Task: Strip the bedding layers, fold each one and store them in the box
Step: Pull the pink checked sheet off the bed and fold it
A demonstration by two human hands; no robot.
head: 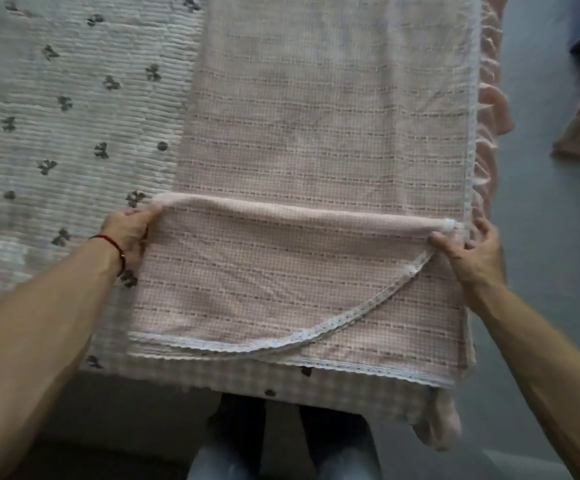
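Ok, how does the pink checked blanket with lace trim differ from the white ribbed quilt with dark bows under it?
The pink checked blanket is folded into a long strip; the white ribbed quilt lies spread flat. The blanket has white lace edging; the quilt's surface carries scattered dark bows. Both hands, left and right, grip the blanket's fold, not the quilt. Both lie on the bed.

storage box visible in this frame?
No. Only the pink checked sheet being folded on the bow-print quilt, both hands gripping the fold, and grey floor show.

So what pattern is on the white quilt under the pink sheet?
Small dark bows on the white quilt, head view.
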